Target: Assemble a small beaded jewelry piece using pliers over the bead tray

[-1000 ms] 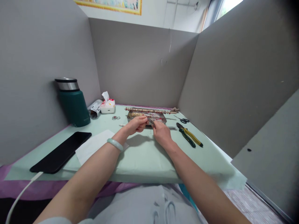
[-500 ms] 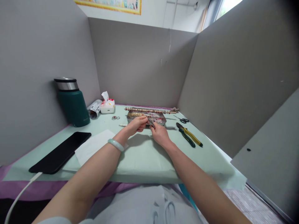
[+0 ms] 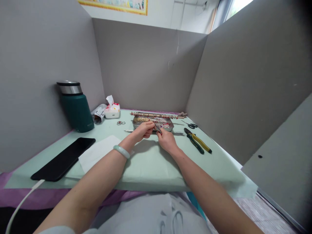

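Note:
My right hand (image 3: 167,140) is closed around a slim grey metal tool (image 3: 158,128), whose narrow end points up and left toward my other hand. I cannot make out its exact kind. My left hand (image 3: 144,130), with a pale green bangle (image 3: 122,151) on its wrist, pinches something too small to name at the tool's tip. Just behind both hands is a metal tray (image 3: 135,125) of gold, clear and red beads, partly hidden by my fingers. A beaded rod (image 3: 156,115) rests across its back. Thin metal rods (image 3: 179,133) lie behind my hands.
Yellow-and-green pliers (image 3: 198,143) and black scissors (image 3: 191,125) lie at right. On the left are a phone (image 3: 63,159) with a cable, white paper (image 3: 97,152), a green bottle (image 3: 76,109), a tissue box (image 3: 112,111) and small rings (image 3: 121,123). Grey partitions (image 3: 146,65) enclose the table.

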The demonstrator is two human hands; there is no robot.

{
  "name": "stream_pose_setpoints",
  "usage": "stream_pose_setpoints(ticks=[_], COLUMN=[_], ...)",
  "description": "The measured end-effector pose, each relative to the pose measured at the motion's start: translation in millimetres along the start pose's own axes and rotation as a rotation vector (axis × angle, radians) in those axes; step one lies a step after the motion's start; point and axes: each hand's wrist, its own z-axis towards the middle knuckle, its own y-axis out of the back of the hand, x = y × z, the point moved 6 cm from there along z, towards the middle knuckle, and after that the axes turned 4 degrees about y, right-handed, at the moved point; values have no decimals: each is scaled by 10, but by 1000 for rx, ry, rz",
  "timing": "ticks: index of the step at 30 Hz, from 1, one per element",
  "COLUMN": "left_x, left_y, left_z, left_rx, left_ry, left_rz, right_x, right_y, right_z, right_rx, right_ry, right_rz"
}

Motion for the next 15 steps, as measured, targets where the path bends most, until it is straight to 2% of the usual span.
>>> stream_pose_setpoints(ticks=[7, 15], left_x=[-7, -20], left_y=[-20, 4], left_z=[-3, 0], left_rx=[42, 43], left_ry=[17, -11], left_rz=[-49, -52], right_x=[-33, -49], right_y=[-17, -37], right_z=[22, 47], right_rx=[-48, -28], right_ry=[10, -34], right_rz=[127, 428])
